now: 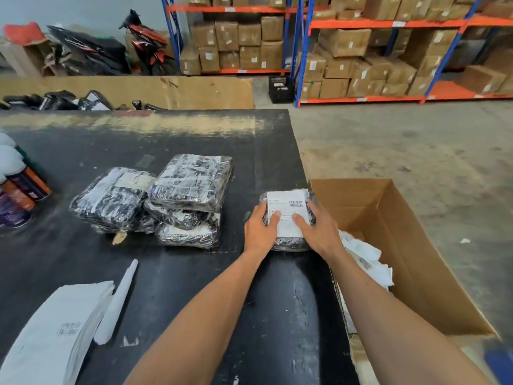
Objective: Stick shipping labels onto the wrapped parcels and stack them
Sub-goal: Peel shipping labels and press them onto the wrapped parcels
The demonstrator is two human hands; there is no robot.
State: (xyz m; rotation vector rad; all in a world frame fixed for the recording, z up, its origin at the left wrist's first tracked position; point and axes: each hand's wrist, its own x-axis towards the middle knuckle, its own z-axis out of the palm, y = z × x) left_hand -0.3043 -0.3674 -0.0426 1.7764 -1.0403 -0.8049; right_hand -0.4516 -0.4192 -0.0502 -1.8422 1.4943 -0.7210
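Head view. Black worktop (pixel 83 259). Both hands press flat on white shipping label (pixel 287 211) on top of small wrapped parcel (pixel 288 243), near worktop's right edge. Left hand (pixel 261 227) on parcel's left side, thumb on label. Right hand (pixel 319 229) on right side, thumb on label. Label has barcode, print too small to read. Stack of wrapped parcels (pixel 188 198) to left, apart. Open cardboard box (pixel 402 245) just right, white paper inside. Sheets of labels (pixel 55 334) at bottom left, writing blurred.
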